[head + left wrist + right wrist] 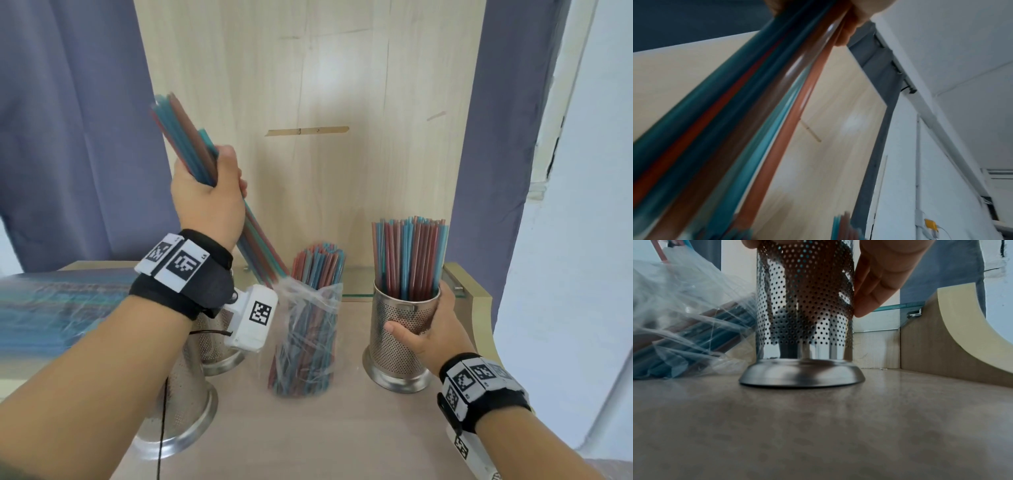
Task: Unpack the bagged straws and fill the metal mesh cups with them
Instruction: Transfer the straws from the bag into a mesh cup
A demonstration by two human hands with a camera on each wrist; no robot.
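My left hand (209, 202) grips a bundle of blue and red straws (191, 144), lifted and tilted up to the left; its lower ends reach the mouth of the clear plastic bag (305, 329). In the left wrist view the held straws (748, 113) run blurred past the fingers (846, 30). The bag stands mid-table with more straws (318, 267) sticking out. My right hand (435, 329) holds a metal mesh cup (400, 346) packed with upright straws (409, 253). The right wrist view shows that cup (803, 321) on the table, fingers (877, 288) curled round its side.
Two more mesh cups (185, 404) (215, 353) stand at the left under my left forearm. A blurred pile of straws (51, 308) lies at the far left. A wooden back panel (308, 102), a glass shelf (898, 305) and a curved side wall (953, 337) border the table (818, 426).
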